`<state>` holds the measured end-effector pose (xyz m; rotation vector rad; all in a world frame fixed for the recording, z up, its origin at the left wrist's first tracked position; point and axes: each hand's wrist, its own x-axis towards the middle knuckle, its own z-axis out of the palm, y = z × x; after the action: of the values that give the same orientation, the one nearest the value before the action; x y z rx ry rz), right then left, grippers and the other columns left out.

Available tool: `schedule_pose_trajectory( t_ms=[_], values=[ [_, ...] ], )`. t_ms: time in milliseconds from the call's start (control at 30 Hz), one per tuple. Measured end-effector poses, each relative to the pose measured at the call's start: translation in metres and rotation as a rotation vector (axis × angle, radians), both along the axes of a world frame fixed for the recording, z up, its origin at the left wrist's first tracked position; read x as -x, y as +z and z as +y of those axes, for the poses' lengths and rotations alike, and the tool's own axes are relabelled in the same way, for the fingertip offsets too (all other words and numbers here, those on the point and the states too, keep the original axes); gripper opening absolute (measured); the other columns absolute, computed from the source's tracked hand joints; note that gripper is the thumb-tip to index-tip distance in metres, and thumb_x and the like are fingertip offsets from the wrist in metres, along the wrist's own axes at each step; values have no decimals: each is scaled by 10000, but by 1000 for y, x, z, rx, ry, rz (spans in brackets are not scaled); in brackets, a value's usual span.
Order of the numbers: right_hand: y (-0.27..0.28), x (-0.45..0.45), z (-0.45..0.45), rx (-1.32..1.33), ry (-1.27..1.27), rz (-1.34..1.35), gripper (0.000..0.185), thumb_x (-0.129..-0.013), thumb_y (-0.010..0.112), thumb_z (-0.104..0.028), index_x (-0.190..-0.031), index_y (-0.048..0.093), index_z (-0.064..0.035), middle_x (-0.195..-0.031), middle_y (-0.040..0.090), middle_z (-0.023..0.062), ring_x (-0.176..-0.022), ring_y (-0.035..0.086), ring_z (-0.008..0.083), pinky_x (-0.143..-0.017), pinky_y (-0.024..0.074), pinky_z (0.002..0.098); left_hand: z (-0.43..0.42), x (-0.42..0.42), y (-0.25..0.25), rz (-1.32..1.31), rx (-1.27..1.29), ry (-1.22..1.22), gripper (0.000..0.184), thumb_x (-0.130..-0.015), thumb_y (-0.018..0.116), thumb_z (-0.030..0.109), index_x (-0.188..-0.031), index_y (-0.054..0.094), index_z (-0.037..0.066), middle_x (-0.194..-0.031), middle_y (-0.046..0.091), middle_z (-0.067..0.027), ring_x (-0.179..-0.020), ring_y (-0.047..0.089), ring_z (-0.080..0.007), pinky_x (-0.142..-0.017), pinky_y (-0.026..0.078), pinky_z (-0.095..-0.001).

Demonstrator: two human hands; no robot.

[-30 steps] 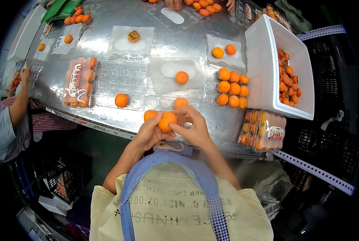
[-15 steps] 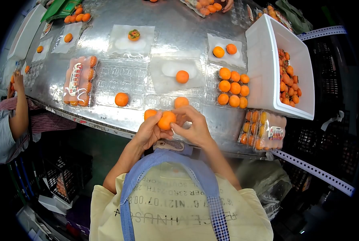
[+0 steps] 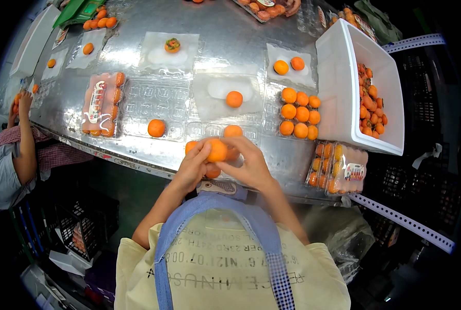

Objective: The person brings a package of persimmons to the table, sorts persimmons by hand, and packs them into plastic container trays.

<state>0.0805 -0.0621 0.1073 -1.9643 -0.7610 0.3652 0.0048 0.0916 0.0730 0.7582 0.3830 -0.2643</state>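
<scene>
An orange persimmon (image 3: pixel 217 150) is held up over the table's near edge. My left hand (image 3: pixel 191 168) is closed on its left side, and my right hand (image 3: pixel 251 164) curls round its right side with thumb and fingers. Other persimmons show close to my hands: one (image 3: pixel 190 146) behind the left fingers, one (image 3: pixel 212 171) below the held fruit, and one (image 3: pixel 233 130) in a clear plastic tray just beyond. Part of another is hidden behind the right fingers. A single persimmon (image 3: pixel 234 98) lies on a white sheet (image 3: pixel 210 110) farther up.
At right stands a white foam box (image 3: pixel 339 88) of persimmons, beside a tray of persimmons in rows (image 3: pixel 301 113). Closed packs (image 3: pixel 100 106) (image 3: pixel 339 168) sit left and right. A clear tray (image 3: pixel 158 98) holds one persimmon (image 3: pixel 156 127). A co-worker's arm (image 3: pixel 24 139) reaches in at left.
The held persimmon has risen slightly and shifted right between my hands, showing another persimmon beneath it. At the far side, a pack near another person's hand has turned and shows its label.
</scene>
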Motion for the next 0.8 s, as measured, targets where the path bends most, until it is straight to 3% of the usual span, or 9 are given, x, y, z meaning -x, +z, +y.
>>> schedule_pose_trajectory(
  t_ms=[67,167,333,367,467,500,533,733,800],
  values=[
    [-4,4,3,57,-37,-194,519,-681,744,-234,-1125,548,-49,-1042,568,123,-921,582,280,-750,492,337,-1,0,-1,-25,-9,3,545,-974,340,390,-1346,294,-6,-1289,416,-162,-1180,461,-238,-945,444,-380],
    [-7,6,4,122,-38,-220,614,-640,768,-262,-1159,516,-52,-1084,552,135,-966,561,312,-788,482,363,0,-1,-4,-21,19,-21,575,-980,310,399,-1388,228,3,-1342,365,-169,-1241,401,-255,-996,387,-385],
    [-23,7,1,125,-51,-221,590,-648,748,-229,-1151,507,-36,-1104,542,158,-985,554,328,-815,474,378,-1,0,-6,-34,-19,-76,605,-984,267,416,-1415,171,2,-1404,288,-172,-1306,315,-263,-1032,332,-380],
    [-25,6,-2,105,-66,-246,578,-654,743,-222,-1147,507,-32,-1099,542,161,-986,553,331,-819,473,379,-1,0,-7,-20,10,-61,580,-983,298,395,-1413,195,18,-1409,286,-166,-1289,339,-268,-997,378,-376],
    [-24,-2,-10,67,-140,-59,536,-674,727,-205,-1130,514,-21,-1061,555,170,-956,567,332,-805,479,367,-2,-1,-8,57,-278,-6,534,-975,378,334,-1402,243,43,-1401,301,-159,-1238,398,-266,-928,442,-359],
    [-25,-9,-14,65,-170,-33,567,-667,761,-211,-1145,523,-20,-1052,568,150,-875,602,254,-726,507,316,2,0,-13,41,-301,-8,514,-966,414,299,-1391,270,49,-1398,304,-154,-1201,429,-259,-893,464,-349],
    [-27,-17,-20,67,-221,-37,570,-667,761,-214,-1146,523,-18,-1053,568,148,-880,602,250,-730,509,317,6,0,-14,30,-324,-6,496,-957,450,265,-1379,297,55,-1395,307,-150,-1164,461,-252,-859,486,-339],
    [-36,-94,-59,133,-450,-98,606,-671,759,-252,-1160,506,2,-1071,565,145,-947,585,249,-754,510,328,22,-1,-15,30,-304,69,329,-934,499,202,-1213,485,29,-1148,533,-95,-919,572,-159,-755,507,-283],
    [-36,-123,-64,205,-450,-208,578,-674,722,-248,-1144,505,11,-1056,569,184,-953,576,300,-806,487,356,24,-2,-15,26,-300,91,293,-931,507,195,-1170,515,26,-1075,573,-79,-868,583,-143,-730,510,-272]
  ],
)
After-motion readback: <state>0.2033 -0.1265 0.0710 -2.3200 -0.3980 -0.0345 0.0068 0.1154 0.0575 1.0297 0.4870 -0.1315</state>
